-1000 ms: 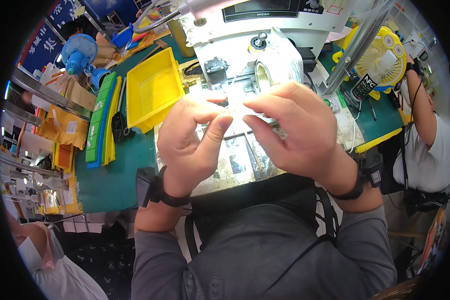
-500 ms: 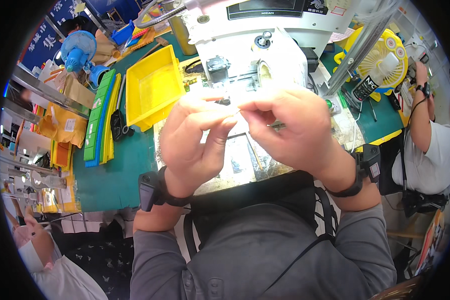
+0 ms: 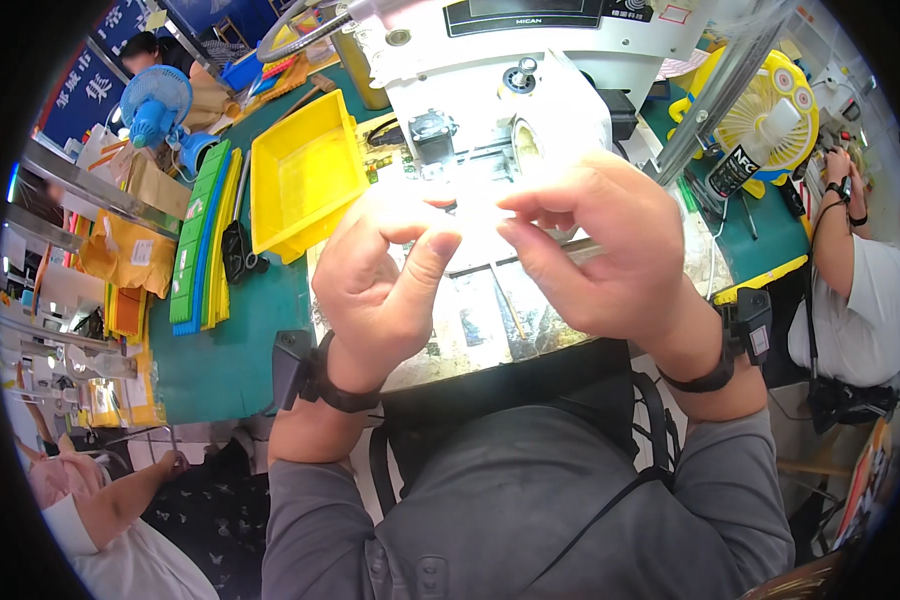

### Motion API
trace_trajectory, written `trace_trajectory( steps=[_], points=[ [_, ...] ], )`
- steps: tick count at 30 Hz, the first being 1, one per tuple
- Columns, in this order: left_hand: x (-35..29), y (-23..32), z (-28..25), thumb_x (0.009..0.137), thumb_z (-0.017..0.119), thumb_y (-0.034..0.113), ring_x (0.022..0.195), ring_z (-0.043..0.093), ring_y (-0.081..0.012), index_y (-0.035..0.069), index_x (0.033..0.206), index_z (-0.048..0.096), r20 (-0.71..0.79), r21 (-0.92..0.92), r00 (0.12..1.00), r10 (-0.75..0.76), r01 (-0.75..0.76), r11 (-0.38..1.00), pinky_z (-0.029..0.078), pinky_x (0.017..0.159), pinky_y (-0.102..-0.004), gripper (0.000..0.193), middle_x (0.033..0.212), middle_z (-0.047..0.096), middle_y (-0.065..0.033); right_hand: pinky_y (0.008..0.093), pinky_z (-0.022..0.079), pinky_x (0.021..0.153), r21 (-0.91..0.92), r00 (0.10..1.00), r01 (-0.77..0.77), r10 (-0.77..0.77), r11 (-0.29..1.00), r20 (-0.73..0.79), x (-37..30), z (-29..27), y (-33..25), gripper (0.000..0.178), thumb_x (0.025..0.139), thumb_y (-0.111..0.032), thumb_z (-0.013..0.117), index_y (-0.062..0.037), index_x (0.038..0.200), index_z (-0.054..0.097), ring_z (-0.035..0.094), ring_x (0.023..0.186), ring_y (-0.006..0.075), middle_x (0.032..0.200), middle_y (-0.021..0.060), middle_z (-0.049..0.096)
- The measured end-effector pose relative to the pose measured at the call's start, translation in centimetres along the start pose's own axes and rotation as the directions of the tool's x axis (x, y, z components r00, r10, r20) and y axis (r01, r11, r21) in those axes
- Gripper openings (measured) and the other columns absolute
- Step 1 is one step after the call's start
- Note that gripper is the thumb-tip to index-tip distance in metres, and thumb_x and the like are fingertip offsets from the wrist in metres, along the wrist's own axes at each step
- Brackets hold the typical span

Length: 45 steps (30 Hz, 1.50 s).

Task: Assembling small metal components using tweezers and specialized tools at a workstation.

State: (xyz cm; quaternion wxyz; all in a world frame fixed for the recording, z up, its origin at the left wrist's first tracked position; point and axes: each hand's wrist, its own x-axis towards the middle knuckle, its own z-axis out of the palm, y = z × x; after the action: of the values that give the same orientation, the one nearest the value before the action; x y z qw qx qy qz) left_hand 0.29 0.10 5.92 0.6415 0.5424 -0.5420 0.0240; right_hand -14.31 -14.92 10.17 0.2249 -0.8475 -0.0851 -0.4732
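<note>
One left hand (image 3: 375,285), one right hand (image 3: 615,260); each grip impossible to tell; one yellow tray (image 3: 305,165)

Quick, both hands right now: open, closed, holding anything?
Left hand: half curled; glare hides whether it holds anything.
Right hand: half curled too; any hold cannot be told through the glare.

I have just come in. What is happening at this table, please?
A person is holding the left hand and the right hand up before a white machine. Both are bare, half-curled toward each other and not touching. Strong glare hides whether anything small is held. A yellow tray sits beyond the left hand, on the left.
</note>
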Motion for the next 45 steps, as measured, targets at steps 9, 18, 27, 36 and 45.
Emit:
trace_trajectory(
  steps=[9, 18, 27, 36, 45],
  points=[
    [1.4, -0.6, 0.5, 0.080, 0.076, -0.003, 0.086, 0.067, -0.0292, 0.004, 0.095, 0.069, 0.110, 0.316, 0.879, 0.464, -0.473, 0.822, 0.052, 0.076, -0.0389, 0.018, 0.093, 0.070, -0.0105, 0.0393, 0.050, 0.058, -0.034, 0.998, 0.011, -0.010, 0.999, 0.055, -0.2, 0.5, 0.5, 0.008, 0.081, -0.009, 0.072, -0.0063, 0.087, 0.067, 0.063, 0.065, 0.0292, 0.074, 0.0071, 0.064],
    [0.3, -0.6, 0.1, 0.080, 0.071, -0.005, 0.084, 0.065, -0.0332, 0.004, 0.093, 0.066, 0.165, 0.391, 0.895, 0.414, -0.445, 0.806, 0.053, 0.076, -0.0408, 0.016, 0.093, 0.067, -0.0146, 0.0266, 0.050, 0.062, 0.066, 0.931, -0.365, 0.366, 0.929, -0.005, -3.5, -7.5, 2.8, 0.033, 0.085, -0.011, 0.079, -0.0025, 0.114, 0.067, 0.061, 0.065, 0.0107, 0.079, 0.0045, 0.068],
    [0.0, 0.0, 1.0, 0.085, 0.071, -0.002, 0.091, 0.067, -0.0331, 0.003, 0.097, 0.064, 0.210, 0.368, 0.914, 0.346, -0.402, 0.839, 0.054, 0.080, -0.0396, 0.015, 0.103, 0.068, -0.0161, 0.0221, 0.052, 0.071, 0.157, 0.596, -0.500, 0.469, 0.852, -0.651, -1.4, -24.0, 14.0, 0.023, 0.089, -0.015, 0.076, 0.0029, 0.103, 0.071, 0.065, 0.077, 0.0062, 0.089, 0.0028, 0.072],
    [-0.9, -0.7, 1.0, 0.088, 0.071, 0.000, 0.090, 0.067, -0.0317, 0.001, 0.094, 0.064, 0.168, 0.328, 0.940, 0.297, -0.338, 0.882, 0.053, 0.080, -0.0383, 0.009, 0.100, 0.068, -0.0158, 0.0184, 0.035, 0.053, 0.198, 0.586, -0.576, 0.570, 0.793, -0.576, -3.9, -21.9, 12.5, 0.014, 0.092, -0.011, 0.075, 0.0003, 0.099, 0.069, 0.049, 0.060, 0.0015, 0.075, -0.0035, 0.061],
    [-1.8, -1.9, 0.0, 0.083, 0.071, -0.006, 0.086, 0.067, -0.0314, 0.000, 0.093, 0.065, 0.136, 0.270, 0.936, 0.324, -0.349, 0.897, 0.054, 0.077, -0.0372, 0.013, 0.095, 0.069, -0.0158, 0.0187, 0.042, 0.061, 0.171, 0.657, -0.538, 0.538, 0.825, -0.529, -5.5, -20.6, 9.5, 0.013, 0.092, -0.012, 0.074, -0.0020, 0.099, 0.072, 0.055, 0.068, 0.0023, 0.081, -0.0048, 0.066]
  ],
)
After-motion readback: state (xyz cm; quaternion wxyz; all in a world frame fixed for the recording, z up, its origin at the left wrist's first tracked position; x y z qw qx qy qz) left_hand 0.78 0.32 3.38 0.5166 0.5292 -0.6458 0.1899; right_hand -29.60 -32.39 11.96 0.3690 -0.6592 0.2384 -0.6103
